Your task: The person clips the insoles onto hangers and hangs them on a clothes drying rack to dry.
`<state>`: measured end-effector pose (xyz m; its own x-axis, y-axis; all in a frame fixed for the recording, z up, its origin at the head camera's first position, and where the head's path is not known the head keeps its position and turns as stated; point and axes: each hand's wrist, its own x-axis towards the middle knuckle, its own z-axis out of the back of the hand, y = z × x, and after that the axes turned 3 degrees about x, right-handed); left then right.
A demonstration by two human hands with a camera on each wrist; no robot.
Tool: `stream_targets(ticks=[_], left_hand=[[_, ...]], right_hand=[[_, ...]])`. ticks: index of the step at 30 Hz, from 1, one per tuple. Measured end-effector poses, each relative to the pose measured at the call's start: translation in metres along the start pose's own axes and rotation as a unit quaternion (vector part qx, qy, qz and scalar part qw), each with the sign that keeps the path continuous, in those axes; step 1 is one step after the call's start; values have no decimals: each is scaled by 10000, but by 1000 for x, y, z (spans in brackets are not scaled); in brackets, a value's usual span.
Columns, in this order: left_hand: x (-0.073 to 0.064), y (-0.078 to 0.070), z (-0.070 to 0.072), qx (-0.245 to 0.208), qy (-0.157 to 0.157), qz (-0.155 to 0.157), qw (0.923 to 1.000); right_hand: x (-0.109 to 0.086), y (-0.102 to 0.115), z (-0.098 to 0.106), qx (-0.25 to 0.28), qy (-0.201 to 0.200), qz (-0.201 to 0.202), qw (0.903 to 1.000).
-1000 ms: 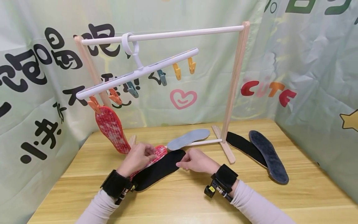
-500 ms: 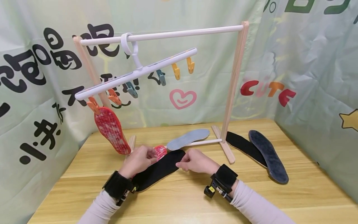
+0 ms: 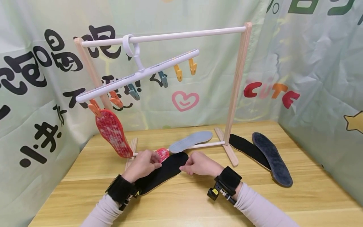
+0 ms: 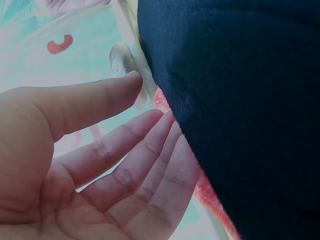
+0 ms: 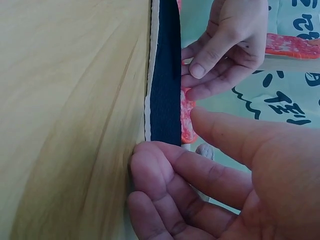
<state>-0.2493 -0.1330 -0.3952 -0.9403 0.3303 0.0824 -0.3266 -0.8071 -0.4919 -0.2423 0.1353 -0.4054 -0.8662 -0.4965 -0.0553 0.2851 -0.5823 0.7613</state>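
A black insole (image 3: pixel 162 172) lies slanted on the table between my hands, partly over a red-and-white insole (image 3: pixel 163 153). My left hand (image 3: pixel 144 166) is at its far-left edge; in the left wrist view the fingers (image 4: pixel 150 175) reach to that edge, with the thumb (image 4: pixel 100 105) apart from them. By the insole's right end is my right hand (image 3: pixel 202 164), its fingers bent. In the right wrist view its index fingertip (image 5: pixel 150 167) is right at the insole's edge, and the thumb (image 5: pixel 220 132) stands away. Nothing shows pinched in either hand.
A wooden rack (image 3: pixel 236 88) holds a white clip hanger (image 3: pixel 141 75), tilted down at left. From its lowest orange clip (image 3: pixel 95 107) hangs another red insole (image 3: pixel 112 132). A grey insole (image 3: pixel 191 141) leans on the lower bar. At right lie dark-grey (image 3: pixel 273 159) and black (image 3: pixel 249 150) insoles.
My left hand has moved slightly right, covering more of the red-and-white insole beneath. The right hand has barely moved, and the black insole stays in place.
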Motion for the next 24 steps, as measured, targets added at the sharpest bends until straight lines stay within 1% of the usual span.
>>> stream_targets(ticks=[8,16,24], left_hand=[[-1,-4,-4,20,4,29,10000],[-6,-5,-4,-45,91,-285,9995],[-11,-6,-5,34,90,-264,9996]], right_hand=[[1,-1,0,34,-7,-100,9999],[2,-2,1,5,-4,-56,10000],[2,-4,2,1,-15,-8,10000]])
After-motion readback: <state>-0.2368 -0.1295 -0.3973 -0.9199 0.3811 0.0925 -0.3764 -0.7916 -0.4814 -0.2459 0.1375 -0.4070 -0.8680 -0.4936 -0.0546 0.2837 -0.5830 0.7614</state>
